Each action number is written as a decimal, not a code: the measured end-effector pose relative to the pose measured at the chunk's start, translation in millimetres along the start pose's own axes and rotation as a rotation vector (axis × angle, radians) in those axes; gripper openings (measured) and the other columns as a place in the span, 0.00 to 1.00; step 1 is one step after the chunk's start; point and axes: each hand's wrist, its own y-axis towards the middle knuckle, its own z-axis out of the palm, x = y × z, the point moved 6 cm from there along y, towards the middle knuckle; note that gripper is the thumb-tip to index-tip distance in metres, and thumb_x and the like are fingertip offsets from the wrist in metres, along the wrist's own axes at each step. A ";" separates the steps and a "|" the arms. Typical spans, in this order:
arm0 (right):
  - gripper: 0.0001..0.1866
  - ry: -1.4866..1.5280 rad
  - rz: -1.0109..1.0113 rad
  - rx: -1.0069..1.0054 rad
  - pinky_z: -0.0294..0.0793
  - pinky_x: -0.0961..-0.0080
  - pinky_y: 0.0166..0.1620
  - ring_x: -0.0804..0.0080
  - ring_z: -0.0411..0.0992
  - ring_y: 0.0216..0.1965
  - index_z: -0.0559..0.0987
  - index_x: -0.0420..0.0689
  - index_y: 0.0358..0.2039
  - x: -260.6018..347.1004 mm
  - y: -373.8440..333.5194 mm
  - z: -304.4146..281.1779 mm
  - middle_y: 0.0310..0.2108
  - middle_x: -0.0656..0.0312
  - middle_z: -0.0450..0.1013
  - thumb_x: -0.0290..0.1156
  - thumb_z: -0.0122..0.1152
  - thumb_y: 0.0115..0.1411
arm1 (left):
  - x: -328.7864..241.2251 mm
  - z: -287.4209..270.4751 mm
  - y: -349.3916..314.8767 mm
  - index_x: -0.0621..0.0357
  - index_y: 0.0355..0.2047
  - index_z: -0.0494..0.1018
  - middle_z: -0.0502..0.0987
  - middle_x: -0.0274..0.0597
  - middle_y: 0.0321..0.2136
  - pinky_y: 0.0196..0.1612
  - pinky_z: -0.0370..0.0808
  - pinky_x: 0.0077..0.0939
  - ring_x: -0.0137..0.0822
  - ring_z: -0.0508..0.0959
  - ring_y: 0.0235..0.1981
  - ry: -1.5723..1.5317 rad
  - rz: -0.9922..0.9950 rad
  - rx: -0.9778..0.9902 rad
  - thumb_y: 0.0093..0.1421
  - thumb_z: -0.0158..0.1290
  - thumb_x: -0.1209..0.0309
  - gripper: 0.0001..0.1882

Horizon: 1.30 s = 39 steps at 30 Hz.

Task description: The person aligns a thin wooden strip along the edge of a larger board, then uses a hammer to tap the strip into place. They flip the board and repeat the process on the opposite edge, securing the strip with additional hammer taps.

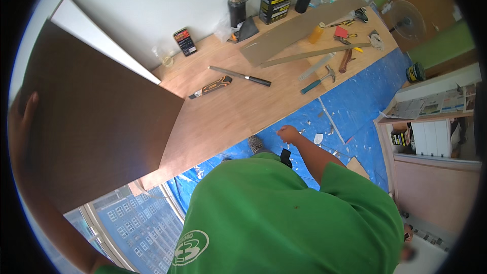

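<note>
A large dark brown panel (pixel 101 116) stands tilted on the left end of the wooden worktop, with a white panel or board edge (pixel 101 35) behind its top. My left hand (pixel 24 122) grips the brown panel's far left edge, thumb on its face and the other fingers mostly hidden. My right hand (pixel 288 134) hangs over the blue sheet near the worktop's front edge, its fingers curled in and nothing visible in them. Nearest the panel on the worktop lie an orange-and-black utility knife (pixel 210 87) and a file with a black handle (pixel 241 76).
The wooden worktop (pixel 223 116) also bears a hammer (pixel 319 80), a phone (pixel 185 42), a metal can (pixel 276 2), bottles, long brown strips and several small tools. A blue sheet (pixel 304 122) with scraps covers the floor. An open cabinet (pixel 431 137) stands at right; a window (pixel 137 223) lies lower left.
</note>
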 end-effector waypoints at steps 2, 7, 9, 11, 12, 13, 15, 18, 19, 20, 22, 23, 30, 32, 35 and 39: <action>0.15 -0.013 0.051 0.035 0.71 0.68 0.21 0.69 0.74 0.22 0.79 0.45 0.35 -3.9 6.2 -14.7 0.26 0.60 0.76 0.44 0.67 0.61 | -2.9 0.5 -1.2 0.66 0.64 0.71 0.80 0.55 0.55 0.63 0.72 0.39 0.45 0.79 0.57 -0.012 -0.023 0.021 0.66 0.59 0.44 0.40; 0.13 -0.144 0.020 0.121 0.71 0.67 0.21 0.68 0.74 0.21 0.81 0.45 0.33 -6.6 18.7 -28.4 0.24 0.61 0.76 0.42 0.67 0.60 | -48.2 -15.6 -20.4 0.65 0.63 0.73 0.82 0.52 0.50 0.59 0.74 0.39 0.45 0.81 0.54 -0.041 -0.020 0.165 0.68 0.59 0.50 0.34; 0.13 -0.199 -0.171 0.074 0.72 0.66 0.21 0.68 0.75 0.22 0.81 0.45 0.33 18.2 25.8 -30.8 0.24 0.61 0.77 0.42 0.67 0.61 | -90.9 -28.9 -27.6 0.65 0.62 0.73 0.83 0.52 0.49 0.58 0.75 0.38 0.44 0.81 0.52 -0.210 0.116 0.224 0.68 0.60 0.53 0.32; 0.12 -0.146 -0.241 0.060 0.74 0.65 0.23 0.65 0.75 0.21 0.83 0.44 0.32 46.9 36.1 -24.2 0.23 0.58 0.77 0.41 0.65 0.60 | -129.3 -44.7 -37.3 0.66 0.62 0.74 0.83 0.52 0.47 0.55 0.76 0.35 0.41 0.82 0.49 -0.184 0.199 0.159 0.67 0.61 0.57 0.30; 0.13 -0.047 -0.132 0.043 0.76 0.63 0.25 0.62 0.76 0.20 0.84 0.43 0.31 53.2 41.5 -23.3 0.22 0.55 0.78 0.40 0.64 0.60 | -147.8 -46.3 -33.5 0.67 0.61 0.74 0.83 0.52 0.46 0.53 0.77 0.32 0.40 0.83 0.47 -0.108 0.223 0.067 0.66 0.62 0.59 0.30; 0.12 -0.044 -0.203 0.073 0.76 0.64 0.25 0.64 0.75 0.20 0.84 0.43 0.31 68.0 45.6 -20.1 0.21 0.56 0.77 0.39 0.64 0.60 | -158.2 -38.6 -33.2 0.67 0.61 0.74 0.84 0.52 0.43 0.52 0.78 0.31 0.39 0.83 0.44 -0.190 0.110 0.123 0.64 0.64 0.59 0.31; 0.11 0.003 -0.208 0.117 0.75 0.65 0.25 0.67 0.75 0.20 0.84 0.43 0.32 87.1 56.9 -8.6 0.20 0.58 0.76 0.38 0.64 0.60 | -175.7 -27.4 -28.8 0.68 0.59 0.75 0.85 0.52 0.38 0.47 0.79 0.30 0.38 0.85 0.39 -0.214 -0.060 0.158 0.61 0.67 0.58 0.32; 0.12 0.069 -0.239 0.180 0.73 0.66 0.25 0.70 0.74 0.20 0.84 0.43 0.32 107.8 72.2 7.5 0.19 0.60 0.76 0.39 0.65 0.61 | -194.0 -24.6 -32.1 0.68 0.56 0.77 0.85 0.51 0.32 0.41 0.81 0.32 0.40 0.86 0.34 -0.092 -0.116 0.105 0.58 0.69 0.57 0.32; 0.13 0.082 -0.282 0.203 0.73 0.67 0.25 0.71 0.73 0.20 0.84 0.42 0.32 114.2 74.8 15.0 0.19 0.61 0.76 0.40 0.65 0.61 | -199.6 -26.2 -38.4 0.67 0.55 0.77 0.85 0.52 0.32 0.40 0.81 0.34 0.41 0.86 0.33 -0.071 -0.108 0.069 0.57 0.70 0.57 0.33; 0.13 0.068 -0.275 0.203 0.72 0.68 0.25 0.72 0.73 0.19 0.84 0.42 0.32 117.8 78.3 21.5 0.19 0.61 0.76 0.40 0.65 0.61 | -205.4 -31.3 -46.6 0.66 0.55 0.78 0.85 0.52 0.31 0.39 0.81 0.35 0.42 0.87 0.33 -0.047 -0.099 0.024 0.56 0.70 0.56 0.33; 0.14 -0.087 -0.354 0.153 0.72 0.67 0.25 0.72 0.72 0.19 0.84 0.41 0.31 124.8 79.1 29.6 0.20 0.62 0.76 0.40 0.66 0.61 | -223.4 -36.9 -59.5 0.63 0.53 0.79 0.85 0.52 0.32 0.38 0.82 0.36 0.41 0.87 0.33 0.085 -0.022 -0.057 0.56 0.71 0.56 0.30; 0.14 -0.014 -0.370 0.215 0.73 0.66 0.27 0.71 0.73 0.21 0.84 0.41 0.31 125.9 77.0 36.1 0.20 0.60 0.77 0.40 0.66 0.61 | -230.9 -40.9 -66.7 0.62 0.52 0.80 0.85 0.53 0.32 0.38 0.82 0.37 0.41 0.88 0.33 0.147 -0.028 -0.070 0.55 0.71 0.57 0.29; 0.13 -0.076 -0.267 0.200 0.77 0.64 0.35 0.67 0.77 0.28 0.84 0.39 0.33 92.6 65.3 38.5 0.24 0.56 0.79 0.37 0.66 0.58 | -279.3 -49.0 -120.0 0.59 0.46 0.79 0.85 0.47 0.33 0.40 0.81 0.34 0.41 0.87 0.35 -0.042 -0.046 -0.096 0.50 0.75 0.70 0.24; 0.10 -0.097 -0.341 0.211 0.74 0.70 0.28 0.71 0.75 0.25 0.83 0.41 0.33 87.2 59.8 35.5 0.26 0.59 0.79 0.35 0.62 0.61 | -274.8 -46.0 -120.4 0.59 0.47 0.79 0.85 0.45 0.33 0.40 0.81 0.32 0.40 0.87 0.35 -0.072 -0.096 -0.102 0.50 0.75 0.72 0.24; 0.09 -0.029 -0.272 0.228 0.72 0.72 0.24 0.73 0.75 0.24 0.82 0.43 0.33 77.6 55.3 30.8 0.27 0.61 0.79 0.34 0.59 0.62 | -269.4 -43.9 -113.2 0.58 0.48 0.78 0.86 0.45 0.33 0.41 0.81 0.31 0.39 0.86 0.36 -0.032 -0.047 -0.122 0.50 0.75 0.71 0.25; 0.10 0.035 -0.180 0.211 0.74 0.69 0.33 0.71 0.76 0.27 0.84 0.43 0.28 76.1 54.6 23.3 0.24 0.61 0.80 0.35 0.61 0.60 | -263.8 -43.4 -104.5 0.59 0.50 0.77 0.86 0.45 0.33 0.41 0.81 0.30 0.38 0.86 0.36 -0.046 -0.054 -0.133 0.52 0.74 0.73 0.25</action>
